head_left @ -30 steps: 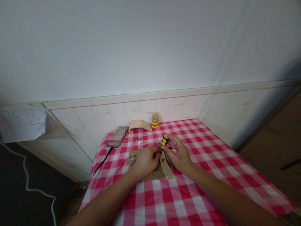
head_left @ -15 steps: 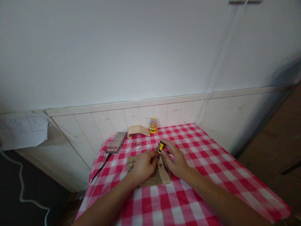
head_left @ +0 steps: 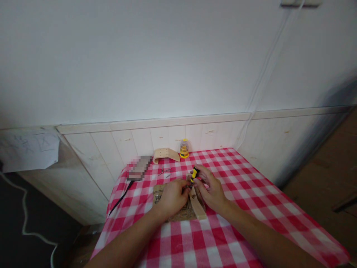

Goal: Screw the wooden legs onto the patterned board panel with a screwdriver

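My right hand (head_left: 209, 188) grips a small yellow-and-black screwdriver (head_left: 194, 174), tip down on a pale wooden strip (head_left: 198, 206). The strip lies on a brown cork mat (head_left: 158, 191) on the red-and-white checked tablecloth (head_left: 223, 227). My left hand (head_left: 173, 196) rests on the mat with its fingertips pinched at the strip's far end, right beside the screwdriver tip. What those fingers hold is too small to tell.
Loose screws (head_left: 165, 171) lie behind the mat. A curved wooden piece (head_left: 164, 153) and a yellow bit holder (head_left: 183, 148) stand by the panelled wall. A blurred grey device (head_left: 138, 168) with a black cable (head_left: 119, 199) sits at the table's left.
Both hands stay at the strip's far end. The screwdriver has turned a little in my right fingers; the view has shifted slightly.
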{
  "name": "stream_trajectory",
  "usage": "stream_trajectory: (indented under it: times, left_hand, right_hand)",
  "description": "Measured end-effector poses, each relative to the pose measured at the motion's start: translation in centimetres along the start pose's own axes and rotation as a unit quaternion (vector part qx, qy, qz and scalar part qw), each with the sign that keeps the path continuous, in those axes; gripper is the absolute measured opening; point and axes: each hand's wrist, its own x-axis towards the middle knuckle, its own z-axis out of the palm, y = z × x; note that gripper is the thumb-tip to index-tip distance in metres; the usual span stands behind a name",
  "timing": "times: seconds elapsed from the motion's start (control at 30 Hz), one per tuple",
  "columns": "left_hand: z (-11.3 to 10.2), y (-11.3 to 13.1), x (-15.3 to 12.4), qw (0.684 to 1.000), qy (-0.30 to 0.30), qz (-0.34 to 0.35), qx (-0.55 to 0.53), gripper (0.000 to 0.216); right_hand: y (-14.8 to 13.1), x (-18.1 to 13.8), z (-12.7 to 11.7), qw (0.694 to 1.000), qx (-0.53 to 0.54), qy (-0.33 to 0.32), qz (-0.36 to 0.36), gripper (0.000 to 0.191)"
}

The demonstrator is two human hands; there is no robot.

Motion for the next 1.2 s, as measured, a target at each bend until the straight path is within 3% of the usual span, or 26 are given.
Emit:
stream_trajectory:
  times: [1.2]
  left_hand:
    - [-0.39, 0.55, -0.06, 1.000, -0.006, -0.013, 0.016, 0.025]
  right_hand:
    - [-0.32, 0.20, -0.10, 0.998, -0.062, 0.029, -0.002, 0.043]
